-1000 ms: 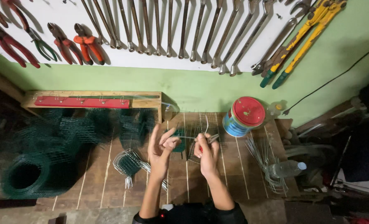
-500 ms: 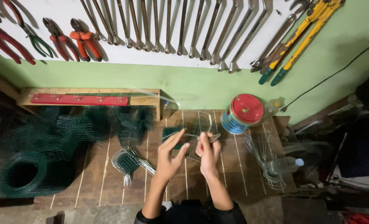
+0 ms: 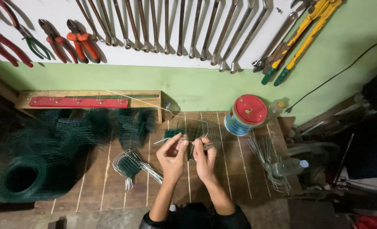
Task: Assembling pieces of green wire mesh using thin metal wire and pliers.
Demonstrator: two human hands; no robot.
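Workbench of wooden planks (image 3: 112, 186) under a green wall hung with pliers and wrenches. I see both hands close together: left hand (image 3: 173, 154) pinching a thin wire (image 3: 197, 121) that arcs up and away from the fingers, right hand (image 3: 204, 157) closed on it beside a green mesh piece (image 3: 184, 133) just beyond the fingertips. I'd say keep the grips close so the bend stays tight. Left of the hands: finished wire-and-mesh bundle (image 3: 131, 165), mesh roll (image 3: 23, 180). Right: red-lidded tin (image 3: 244, 114), loose cut wires (image 3: 267, 163), plastic bottle (image 3: 288, 166); nothing blocks them.
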